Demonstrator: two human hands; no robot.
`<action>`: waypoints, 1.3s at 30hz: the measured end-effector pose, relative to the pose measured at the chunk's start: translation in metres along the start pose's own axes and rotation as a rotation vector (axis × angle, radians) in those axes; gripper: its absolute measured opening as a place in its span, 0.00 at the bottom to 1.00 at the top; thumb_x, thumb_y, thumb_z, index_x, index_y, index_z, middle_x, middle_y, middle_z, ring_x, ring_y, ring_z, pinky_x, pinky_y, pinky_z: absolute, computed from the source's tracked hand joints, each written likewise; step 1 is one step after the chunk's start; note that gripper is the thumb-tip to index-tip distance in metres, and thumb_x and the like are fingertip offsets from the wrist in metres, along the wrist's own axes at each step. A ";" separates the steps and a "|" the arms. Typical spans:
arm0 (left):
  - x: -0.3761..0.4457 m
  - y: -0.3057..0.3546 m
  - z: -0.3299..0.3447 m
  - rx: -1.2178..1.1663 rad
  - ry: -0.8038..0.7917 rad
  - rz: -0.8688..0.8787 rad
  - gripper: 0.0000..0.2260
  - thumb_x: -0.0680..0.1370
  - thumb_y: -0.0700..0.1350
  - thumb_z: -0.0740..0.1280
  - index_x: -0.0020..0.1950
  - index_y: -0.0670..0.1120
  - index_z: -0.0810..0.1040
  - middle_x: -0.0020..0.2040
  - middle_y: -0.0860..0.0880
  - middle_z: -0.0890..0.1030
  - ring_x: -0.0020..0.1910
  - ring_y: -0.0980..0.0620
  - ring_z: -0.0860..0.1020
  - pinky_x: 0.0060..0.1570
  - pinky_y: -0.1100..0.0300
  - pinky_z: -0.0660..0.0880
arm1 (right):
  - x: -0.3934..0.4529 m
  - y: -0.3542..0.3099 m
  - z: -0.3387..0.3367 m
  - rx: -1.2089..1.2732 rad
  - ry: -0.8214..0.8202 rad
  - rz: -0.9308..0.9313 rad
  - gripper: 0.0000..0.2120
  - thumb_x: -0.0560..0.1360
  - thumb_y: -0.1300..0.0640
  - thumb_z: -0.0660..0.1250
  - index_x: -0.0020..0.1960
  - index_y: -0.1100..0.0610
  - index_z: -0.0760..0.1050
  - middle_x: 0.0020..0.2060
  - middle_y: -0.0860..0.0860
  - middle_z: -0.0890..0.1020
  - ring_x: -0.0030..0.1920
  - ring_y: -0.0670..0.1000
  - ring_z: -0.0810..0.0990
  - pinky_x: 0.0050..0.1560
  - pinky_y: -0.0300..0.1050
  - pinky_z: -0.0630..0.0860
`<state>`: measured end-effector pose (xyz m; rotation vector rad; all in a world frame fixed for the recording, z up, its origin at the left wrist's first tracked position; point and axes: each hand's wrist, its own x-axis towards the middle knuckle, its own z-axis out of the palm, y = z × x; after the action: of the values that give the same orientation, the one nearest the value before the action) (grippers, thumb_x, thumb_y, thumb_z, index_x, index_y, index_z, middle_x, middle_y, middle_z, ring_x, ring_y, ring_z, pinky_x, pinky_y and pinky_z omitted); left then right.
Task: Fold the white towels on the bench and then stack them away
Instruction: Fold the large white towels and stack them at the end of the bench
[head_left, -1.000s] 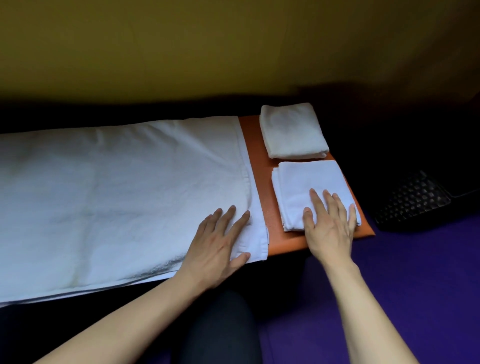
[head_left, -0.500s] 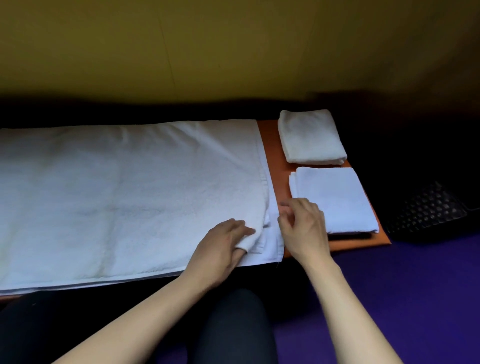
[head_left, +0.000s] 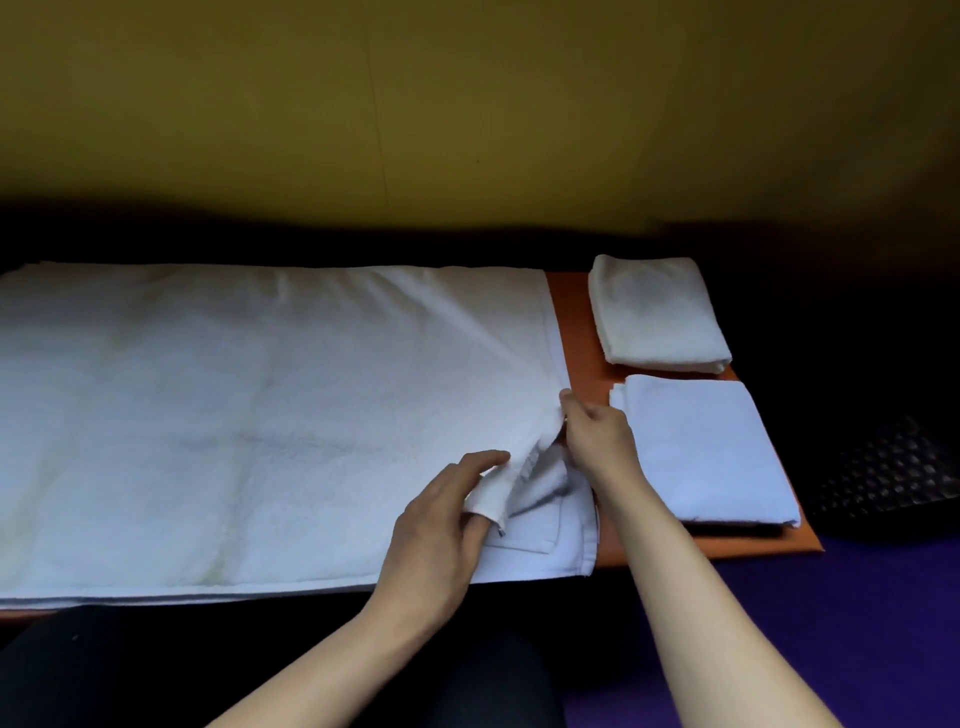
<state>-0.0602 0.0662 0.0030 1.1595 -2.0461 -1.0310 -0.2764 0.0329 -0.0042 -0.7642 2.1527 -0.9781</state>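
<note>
A large white towel (head_left: 249, 415) lies spread along the orange bench (head_left: 574, 332), with more white layers under it. My left hand (head_left: 441, 525) grips the near right corner of its top layer and has it lifted off the layer below. My right hand (head_left: 597, 436) pinches the same layer's right edge a little farther back. Two folded white towels sit on the bench's right end: one at the back (head_left: 657, 312), one nearer (head_left: 706, 452), just right of my right hand.
A yellow wall rises behind the bench. Purple floor (head_left: 831, 649) lies to the right of my arms. A dark perforated object (head_left: 893, 478) sits past the bench's right end. My dark-clothed knees are at the bottom edge.
My right hand left the near folded towel and moved left to the large towel's edge. My left hand curled round the corner and lifted it.
</note>
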 end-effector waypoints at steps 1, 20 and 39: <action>0.001 -0.004 -0.003 0.067 0.000 0.054 0.21 0.78 0.43 0.66 0.69 0.62 0.73 0.57 0.61 0.77 0.41 0.59 0.77 0.44 0.63 0.75 | 0.007 -0.007 0.004 -0.004 0.000 0.003 0.24 0.80 0.45 0.63 0.29 0.54 0.68 0.28 0.49 0.73 0.35 0.52 0.73 0.38 0.46 0.67; 0.000 0.014 -0.046 -0.093 0.131 0.028 0.11 0.79 0.57 0.61 0.41 0.52 0.67 0.30 0.54 0.68 0.29 0.55 0.65 0.29 0.65 0.64 | 0.108 -0.086 0.048 0.161 -0.092 0.117 0.06 0.75 0.59 0.72 0.42 0.60 0.76 0.39 0.54 0.81 0.35 0.50 0.78 0.36 0.41 0.74; -0.056 -0.053 -0.204 -0.407 0.581 -0.400 0.05 0.75 0.52 0.65 0.45 0.61 0.80 0.27 0.44 0.81 0.28 0.46 0.81 0.34 0.64 0.76 | 0.020 -0.259 0.168 0.459 -0.134 -0.088 0.09 0.81 0.55 0.68 0.41 0.52 0.78 0.41 0.52 0.83 0.43 0.52 0.84 0.52 0.52 0.82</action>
<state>0.1460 0.0281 0.0637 1.4581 -1.1220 -1.0639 -0.1020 -0.1960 0.1099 -0.6769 1.6995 -1.3614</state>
